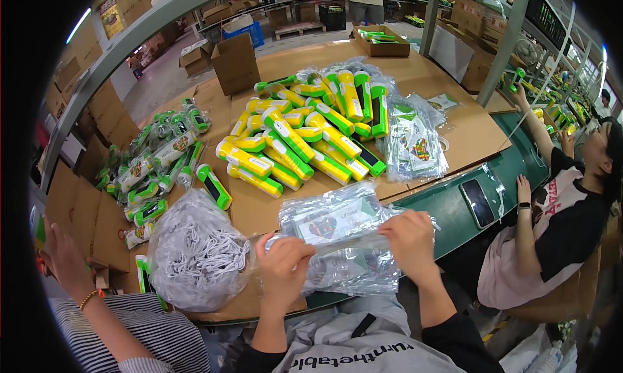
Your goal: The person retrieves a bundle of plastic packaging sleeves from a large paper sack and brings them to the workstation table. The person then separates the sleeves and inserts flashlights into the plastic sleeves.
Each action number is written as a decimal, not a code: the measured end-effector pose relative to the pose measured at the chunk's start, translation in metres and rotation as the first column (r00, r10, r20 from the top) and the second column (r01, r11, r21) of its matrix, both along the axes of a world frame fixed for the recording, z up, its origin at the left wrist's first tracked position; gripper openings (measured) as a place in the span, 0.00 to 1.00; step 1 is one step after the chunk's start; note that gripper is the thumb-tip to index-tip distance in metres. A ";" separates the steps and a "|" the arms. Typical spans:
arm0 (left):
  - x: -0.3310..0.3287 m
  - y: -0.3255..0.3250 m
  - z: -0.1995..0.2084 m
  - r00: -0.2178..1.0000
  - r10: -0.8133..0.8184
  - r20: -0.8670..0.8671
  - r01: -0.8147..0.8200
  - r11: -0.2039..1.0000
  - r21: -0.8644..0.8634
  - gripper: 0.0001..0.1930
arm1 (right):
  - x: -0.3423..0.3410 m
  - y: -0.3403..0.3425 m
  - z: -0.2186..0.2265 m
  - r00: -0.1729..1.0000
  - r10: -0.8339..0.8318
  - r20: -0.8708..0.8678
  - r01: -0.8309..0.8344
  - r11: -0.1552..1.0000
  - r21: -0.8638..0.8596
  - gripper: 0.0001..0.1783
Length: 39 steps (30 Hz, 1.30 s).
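Note:
My left hand (283, 266) and my right hand (410, 240) are both closed in a pinch on the edge of a clear plastic bag (347, 251), stretched between them close to my body. Under and behind it lies a stack of clear printed bags (324, 220) at the table's near edge. Left of my left hand sits a large clear sack of white cords (207, 253). Beyond the stack rises a heap of yellow-and-green flashlights (285, 139), some with dark panels. More flat printed bags (415, 142) lie to the heap's right.
Bagged green-and-white flashlights (156, 155) are piled at the left. Co-workers' hands show at both sides: one hand (65, 259) by a striped sleeve, another (523, 190) with a wristband. A phone (477, 203) lies on the green surface. Cardboard boxes (235, 64) stand behind.

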State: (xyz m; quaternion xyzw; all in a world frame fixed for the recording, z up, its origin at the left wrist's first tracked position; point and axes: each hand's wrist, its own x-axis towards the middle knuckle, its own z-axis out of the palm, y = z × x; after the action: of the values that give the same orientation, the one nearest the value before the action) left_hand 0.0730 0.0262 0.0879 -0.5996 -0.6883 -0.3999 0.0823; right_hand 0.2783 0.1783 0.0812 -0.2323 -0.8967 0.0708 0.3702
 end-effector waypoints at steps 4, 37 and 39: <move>0.012 0.000 -0.016 0.923 -0.080 0.377 0.082 0.997 0.010 0.06 | -0.006 -0.014 0.000 0.996 -0.089 -0.026 0.090 0.995 0.047 0.06; 0.019 0.009 -0.005 0.968 -0.085 -0.238 0.136 0.969 0.208 0.12 | -0.060 -0.030 -0.046 0.912 0.207 -0.353 -0.144 0.970 0.196 0.15; 0.017 0.007 -0.006 0.960 -0.088 -0.265 0.147 0.966 0.213 0.12 | -0.060 -0.032 -0.043 0.926 0.209 -0.315 -0.190 0.978 0.088 0.16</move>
State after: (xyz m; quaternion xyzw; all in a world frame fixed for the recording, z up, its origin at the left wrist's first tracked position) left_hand 0.0904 0.0336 0.0821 -0.6722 -0.5841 -0.4012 0.2145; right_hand 0.2182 0.1466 0.0378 -0.1147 -0.8447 0.1198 0.5089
